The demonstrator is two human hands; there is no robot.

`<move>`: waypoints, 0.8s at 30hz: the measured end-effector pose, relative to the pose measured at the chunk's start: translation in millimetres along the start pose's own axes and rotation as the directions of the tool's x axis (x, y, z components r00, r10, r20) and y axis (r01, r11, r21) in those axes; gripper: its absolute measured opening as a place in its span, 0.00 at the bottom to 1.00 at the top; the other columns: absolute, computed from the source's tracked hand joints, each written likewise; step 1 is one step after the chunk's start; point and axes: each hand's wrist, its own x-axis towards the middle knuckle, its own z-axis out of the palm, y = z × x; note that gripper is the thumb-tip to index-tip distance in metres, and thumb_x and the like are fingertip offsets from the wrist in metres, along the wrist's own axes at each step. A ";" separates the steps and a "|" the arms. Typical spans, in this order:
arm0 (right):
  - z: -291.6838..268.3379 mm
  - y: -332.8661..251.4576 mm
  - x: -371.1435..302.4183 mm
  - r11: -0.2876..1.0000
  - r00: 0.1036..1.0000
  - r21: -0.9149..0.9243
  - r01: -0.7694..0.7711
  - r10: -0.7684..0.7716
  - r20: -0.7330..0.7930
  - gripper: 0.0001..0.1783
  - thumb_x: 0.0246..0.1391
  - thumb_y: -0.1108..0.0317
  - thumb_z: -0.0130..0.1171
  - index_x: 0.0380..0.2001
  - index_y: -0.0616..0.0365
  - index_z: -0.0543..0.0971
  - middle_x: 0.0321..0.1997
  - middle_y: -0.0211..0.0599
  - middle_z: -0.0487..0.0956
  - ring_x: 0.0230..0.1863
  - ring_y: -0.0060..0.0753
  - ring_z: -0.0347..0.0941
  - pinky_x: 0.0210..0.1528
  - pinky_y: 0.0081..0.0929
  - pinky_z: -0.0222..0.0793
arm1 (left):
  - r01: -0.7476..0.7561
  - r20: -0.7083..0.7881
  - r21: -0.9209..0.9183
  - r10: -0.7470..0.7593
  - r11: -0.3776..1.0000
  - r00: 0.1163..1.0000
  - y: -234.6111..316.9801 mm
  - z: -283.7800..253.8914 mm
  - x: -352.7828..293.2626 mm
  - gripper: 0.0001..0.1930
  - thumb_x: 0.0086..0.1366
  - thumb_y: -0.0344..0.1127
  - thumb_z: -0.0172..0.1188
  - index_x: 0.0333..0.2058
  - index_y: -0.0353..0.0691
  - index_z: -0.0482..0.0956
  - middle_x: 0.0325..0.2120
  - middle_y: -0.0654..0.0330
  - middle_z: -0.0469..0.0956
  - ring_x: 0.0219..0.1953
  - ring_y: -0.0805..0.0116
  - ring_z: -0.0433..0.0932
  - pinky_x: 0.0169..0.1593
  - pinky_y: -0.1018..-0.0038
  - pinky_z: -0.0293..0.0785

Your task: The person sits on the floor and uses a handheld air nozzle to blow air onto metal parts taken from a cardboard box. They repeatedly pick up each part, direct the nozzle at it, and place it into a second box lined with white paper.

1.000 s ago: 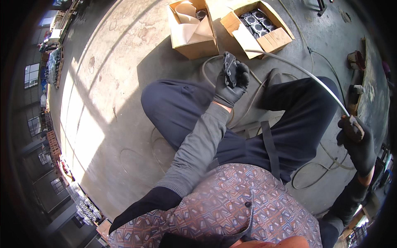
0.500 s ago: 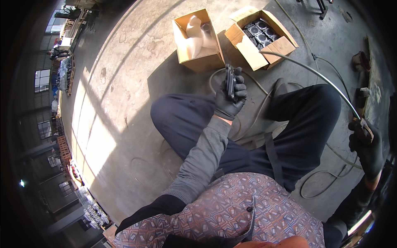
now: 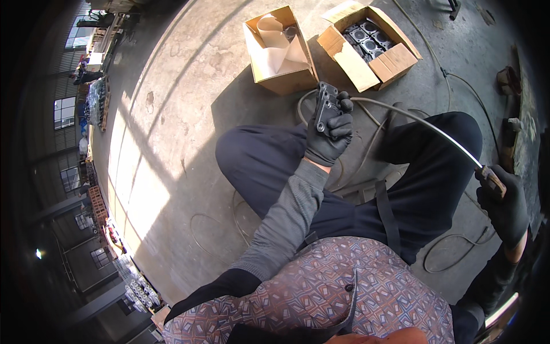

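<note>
My left hand point(image 3: 332, 137), in a black glove, is closed round a dark metal part point(image 3: 327, 106) with several round holes along it. The part is held up above my bent legs, its holed face turned toward me. At the right, my gloved right hand point(image 3: 505, 200) grips the handle of an air blow gun point(image 3: 491, 179). From that handle a long, thin, curved metal tube point(image 3: 435, 127) reaches left, its far end close to the metal part. Whether the tip touches the part I cannot tell.
Beyond my hands stand an open cardboard box point(image 3: 281, 80) with paper lining and another open box point(image 3: 395, 66) holding similar dark metal parts. A hose point(image 3: 441, 69) runs over the concrete floor point(image 3: 183, 109). A rusty metal piece point(image 3: 507, 80) lies at the right.
My left hand has turned the metal part, so its holed face shows instead of its edge. My right hand has moved left with the blow gun, bringing the tube's end down near the part.
</note>
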 end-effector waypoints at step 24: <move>-24.6 2.4 154.7 0.866 0.849 0.109 0.489 -0.443 -0.287 0.31 0.59 0.86 0.57 0.67 0.63 0.72 0.61 0.42 0.80 0.54 0.31 0.79 0.50 0.27 0.77 | -0.312 0.212 0.879 0.292 0.360 0.933 50.7 101.8 26.0 0.15 0.75 0.41 0.53 0.28 0.42 0.70 0.20 0.67 0.63 0.24 0.73 0.66 0.38 0.75 0.71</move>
